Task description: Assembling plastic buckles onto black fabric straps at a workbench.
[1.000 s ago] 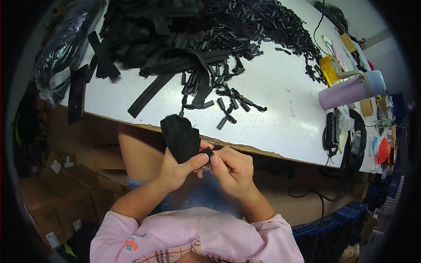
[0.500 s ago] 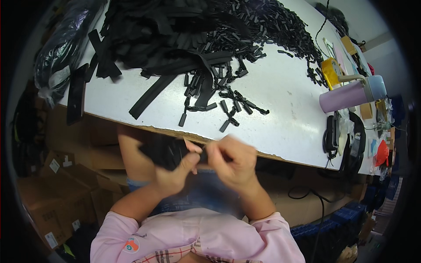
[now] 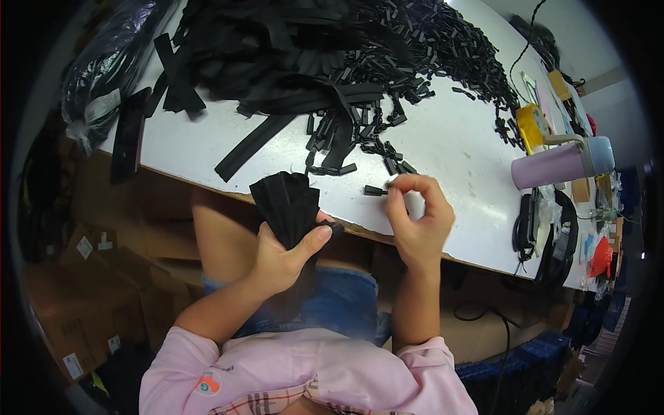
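A fanned bundle of black fabric strips (image 3: 285, 204) is gripped in my left hand (image 3: 283, 259), in front of the table edge and above my lap. A small dark end sticks out beside that thumb; its kind is unclear. My right hand (image 3: 425, 218) is over the table's front edge, thumb and forefinger pinched on a small black zipper pull (image 3: 374, 190) whose oblong end points left. Just beyond lie more zipper pulls (image 3: 325, 135) with cord loops, in a loose scatter. One flat black strip (image 3: 252, 149) reaches toward the table's front edge.
A heap of black strips (image 3: 270, 55) and a large pile of zipper pulls (image 3: 443, 45) cover the table's far side. Plastic-wrapped goods (image 3: 111, 69) are at left. A lilac bottle (image 3: 550, 166), yellow tape roll (image 3: 531, 124) and black pouch (image 3: 527, 218) are at right. Cardboard boxes (image 3: 90, 297) stand below left.
My hands were together below the table edge. Now they are apart: the right has moved right and up to the table and pinches a zipper pull, while the left has raised the strips into clearer view.
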`<state>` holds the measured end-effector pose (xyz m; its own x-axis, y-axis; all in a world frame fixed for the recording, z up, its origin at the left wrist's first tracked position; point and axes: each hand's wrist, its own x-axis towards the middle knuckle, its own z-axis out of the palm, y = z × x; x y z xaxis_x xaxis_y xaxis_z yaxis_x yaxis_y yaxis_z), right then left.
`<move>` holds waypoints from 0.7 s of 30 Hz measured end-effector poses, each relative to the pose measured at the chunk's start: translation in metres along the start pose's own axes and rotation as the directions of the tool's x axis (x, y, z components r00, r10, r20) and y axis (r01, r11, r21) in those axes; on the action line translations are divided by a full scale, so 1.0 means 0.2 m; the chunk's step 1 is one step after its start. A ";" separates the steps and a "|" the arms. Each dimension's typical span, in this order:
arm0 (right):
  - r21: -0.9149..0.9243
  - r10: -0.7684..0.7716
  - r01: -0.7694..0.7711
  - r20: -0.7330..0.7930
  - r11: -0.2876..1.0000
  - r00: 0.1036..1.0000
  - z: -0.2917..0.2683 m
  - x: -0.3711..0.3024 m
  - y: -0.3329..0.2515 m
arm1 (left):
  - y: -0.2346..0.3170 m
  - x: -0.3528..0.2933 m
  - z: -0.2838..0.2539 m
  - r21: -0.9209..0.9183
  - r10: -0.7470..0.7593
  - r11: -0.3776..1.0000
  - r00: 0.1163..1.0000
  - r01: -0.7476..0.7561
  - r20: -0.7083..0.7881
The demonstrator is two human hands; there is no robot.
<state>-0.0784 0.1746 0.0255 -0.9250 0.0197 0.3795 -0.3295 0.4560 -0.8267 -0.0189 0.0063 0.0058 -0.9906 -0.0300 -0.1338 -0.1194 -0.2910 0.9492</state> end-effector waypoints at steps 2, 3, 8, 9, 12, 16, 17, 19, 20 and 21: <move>0.373 0.049 -0.144 0.251 0.917 0.967 -0.03 -0.06 -0.07 | 0.03 -0.01 0.00 0.067 0.078 0.994 0.995 -0.083 0.067; 0.637 -0.006 -0.344 0.481 0.690 0.877 -0.04 -0.08 -0.08 | 0.04 0.00 0.01 0.069 0.078 0.994 0.995 -0.083 0.069; 0.561 0.075 -0.401 0.514 0.724 0.854 0.00 -0.15 -0.08 | 0.04 -0.01 0.03 -0.060 0.076 0.996 0.983 -0.066 0.168; 0.571 0.125 -0.446 0.513 0.689 0.849 0.00 -0.16 -0.08 | 0.04 -0.01 0.02 -0.058 0.076 0.996 0.983 -0.067 0.168; 0.555 0.113 -0.467 0.554 0.689 0.825 -0.01 -0.15 -0.06 | 0.03 0.00 0.00 -0.022 0.050 0.999 0.976 -0.046 0.212; 0.558 0.071 -0.446 0.567 0.699 0.821 -0.01 -0.14 -0.04 | 0.04 0.01 -0.01 0.015 0.049 0.998 0.968 -0.055 0.245; 0.558 0.072 -0.448 0.568 0.698 0.820 -0.01 -0.14 -0.04 | 0.04 0.01 -0.01 0.037 0.050 0.997 0.964 -0.061 0.260; 0.559 0.072 -0.449 0.569 0.697 0.819 -0.02 -0.14 -0.04 | 0.05 0.02 -0.02 0.042 0.024 0.998 0.957 -0.038 0.289; 0.558 0.065 -0.452 0.578 0.695 0.814 -0.02 -0.14 -0.04 | 0.05 0.02 -0.02 0.048 -0.001 0.999 0.948 -0.015 0.317; 0.558 0.058 -0.455 0.586 0.694 0.808 -0.02 -0.13 -0.04 | 0.05 0.02 -0.02 0.048 0.000 0.999 0.948 -0.016 0.318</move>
<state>-0.0504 0.1736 0.0236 -0.8778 -0.4788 0.0150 0.0863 -0.1888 -0.9782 -0.0240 -0.0011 0.0137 -0.9607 0.2752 -0.0365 -0.1066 -0.2441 0.9639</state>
